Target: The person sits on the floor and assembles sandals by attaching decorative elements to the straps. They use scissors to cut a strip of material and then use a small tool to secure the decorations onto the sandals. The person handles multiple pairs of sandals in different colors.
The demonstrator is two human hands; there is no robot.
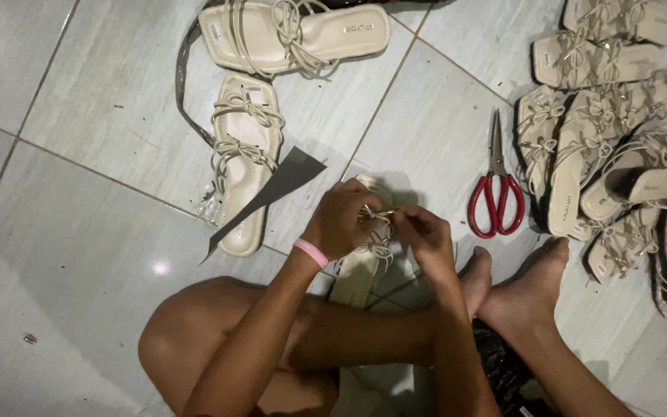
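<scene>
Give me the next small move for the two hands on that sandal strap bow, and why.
Probably pull the bow snug. Both the left hand and the right hand pinch the thin cream straps of the sandal between them, and the loops look loose; the red scissors lie untouched beside it.

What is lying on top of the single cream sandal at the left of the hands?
A dark grey pointed strip lies across the cream sandal, covering part of its insole. Two knotted bows stay visible above it; the insole beneath cannot be seen.
</scene>
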